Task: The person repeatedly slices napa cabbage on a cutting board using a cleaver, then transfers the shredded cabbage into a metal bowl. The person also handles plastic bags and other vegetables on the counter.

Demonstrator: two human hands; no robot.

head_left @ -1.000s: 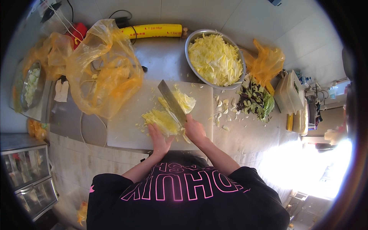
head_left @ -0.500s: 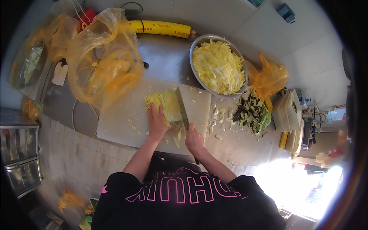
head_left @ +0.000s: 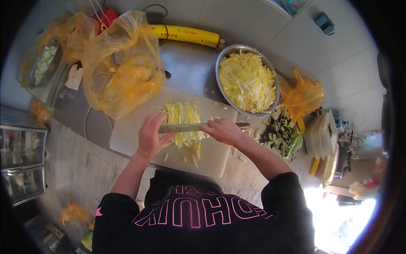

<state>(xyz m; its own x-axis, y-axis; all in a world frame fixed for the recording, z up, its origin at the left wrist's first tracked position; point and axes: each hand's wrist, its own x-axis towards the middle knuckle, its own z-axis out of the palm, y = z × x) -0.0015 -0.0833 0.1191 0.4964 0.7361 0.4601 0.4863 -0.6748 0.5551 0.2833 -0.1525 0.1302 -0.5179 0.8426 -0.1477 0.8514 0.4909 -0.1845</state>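
Observation:
My right hand is wrapped round the handle of a knife, with the brown handle's end showing past the fist. The blade lies crosswise over a pile of shredded pale-yellow cabbage on a white cutting board. My left hand is at the blade's far end, thumb and fingers spread apart around it; whether it touches the blade cannot be told. Loose shreds lie below the blade, near the board's front. Behind and to the right stands a metal bowl heaped with cut cabbage.
An orange plastic bag overlaps the board's back left, before a yellow wrap roll. Right of the board are cabbage scraps, dark leaves, another orange bag and white containers. A bowl of pale pieces is far left.
The knife has turned from lengthwise to crosswise over the cabbage. My left hand has left the cabbage for the blade's end, and my right hand has risen. The view has shifted slightly.

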